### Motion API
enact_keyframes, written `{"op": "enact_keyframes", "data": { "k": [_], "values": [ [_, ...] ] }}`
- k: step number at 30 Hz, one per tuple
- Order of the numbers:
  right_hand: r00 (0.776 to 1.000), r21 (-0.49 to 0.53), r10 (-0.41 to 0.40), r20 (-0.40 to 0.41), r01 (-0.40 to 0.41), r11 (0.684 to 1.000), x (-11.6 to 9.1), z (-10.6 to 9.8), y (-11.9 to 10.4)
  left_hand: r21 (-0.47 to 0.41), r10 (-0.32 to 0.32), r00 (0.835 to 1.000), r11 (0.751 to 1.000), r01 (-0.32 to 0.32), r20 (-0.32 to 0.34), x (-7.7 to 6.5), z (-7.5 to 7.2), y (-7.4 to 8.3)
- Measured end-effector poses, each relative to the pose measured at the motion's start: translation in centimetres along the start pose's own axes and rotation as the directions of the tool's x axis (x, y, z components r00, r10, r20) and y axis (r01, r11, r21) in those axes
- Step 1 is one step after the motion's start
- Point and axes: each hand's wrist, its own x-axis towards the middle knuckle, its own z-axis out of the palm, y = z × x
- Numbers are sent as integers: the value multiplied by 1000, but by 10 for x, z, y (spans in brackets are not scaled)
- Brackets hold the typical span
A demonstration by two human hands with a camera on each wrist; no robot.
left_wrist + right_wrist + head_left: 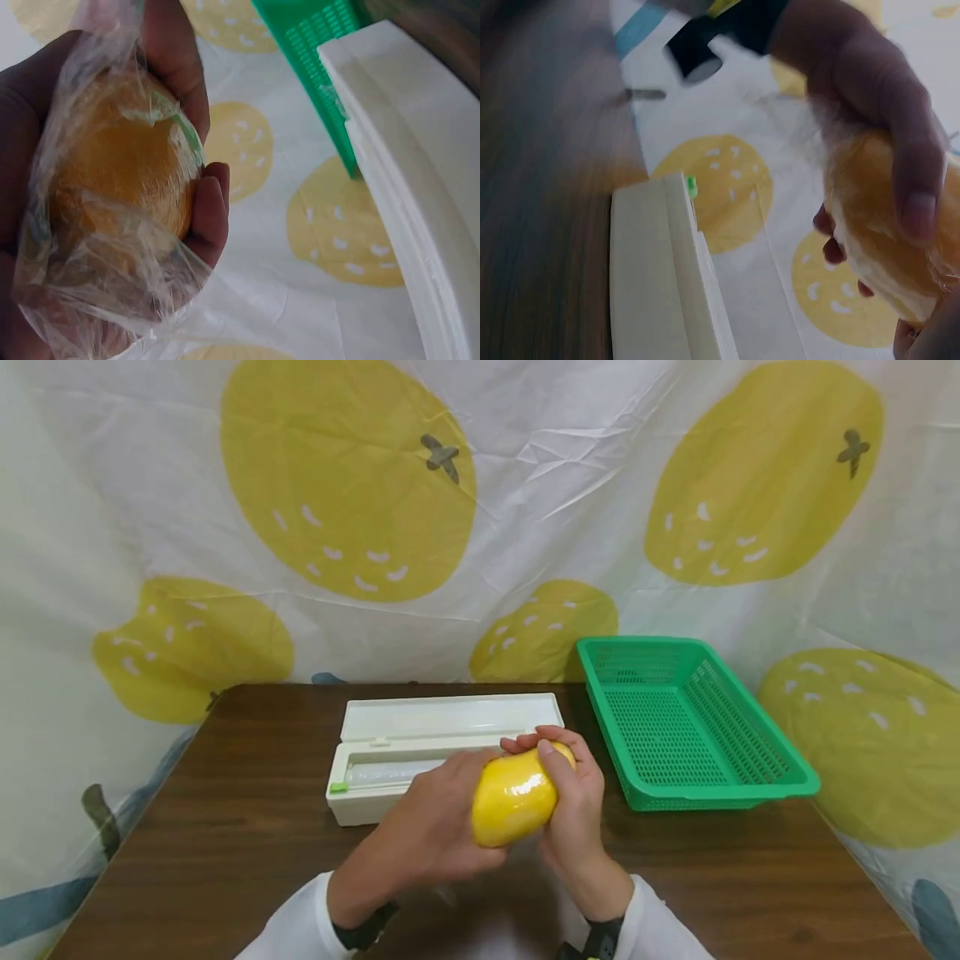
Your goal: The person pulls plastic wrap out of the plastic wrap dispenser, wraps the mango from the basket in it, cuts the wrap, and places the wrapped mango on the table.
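A smooth yellow fruit [517, 797], its exact kind unclear, is held between both hands above the table. My left hand [438, 818] grips it from the left side. From the right, my right hand [581, 806] holds it, the thumb lying over its top. Clear cling film [112, 247] covers the fruit, crumpled and with loose folds in the left wrist view. Behind the hands stands an open white cling film box [362, 812], and a film roll [390, 772] lies inside it. The fruit's underside is hidden in the head view.
A green plastic basket [720, 793] with a perforated bottom stands on the right, near the back of the brown wooden table [225, 860]. The box's white lid [450, 717] is tipped back. A white cloth [540, 468] with yellow fruit prints hangs behind the table.
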Motion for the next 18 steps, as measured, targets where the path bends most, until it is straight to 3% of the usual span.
{"op": "enact_keyframes", "data": {
  "k": [2, 5, 12, 14, 16, 18],
  "values": [
    [996, 44, 69, -57, -67, 997, 0, 2, -2, 18, -6, 1000, 1000, 5, 4, 2, 2, 1],
    [988, 75, 113, -109, -105, 992, 0, 3, -4, 28, 0, 1000, 1000, 0, -2, 3, 4, 1],
    [988, 23, 126, -86, -124, 992, 2, 0, -3, 18, -5, 1000, 1000, 4, 27, 4, 2, -2],
    [991, -31, 131, -20, -131, 991, 7, -3, -4, -4, -19, 998, 1000, 19, 56, 5, -1, -5],
    [985, -161, 135, 106, -117, 980, 12, -9, -7, -21, -28, 996, 999, 29, 88, 5, -7, -9],
    [952, -327, 151, 267, -58, 943, 18, -17, -12, -21, -19, 992, 1000, 21, 127, 5, -13, -13]
  ]
}}
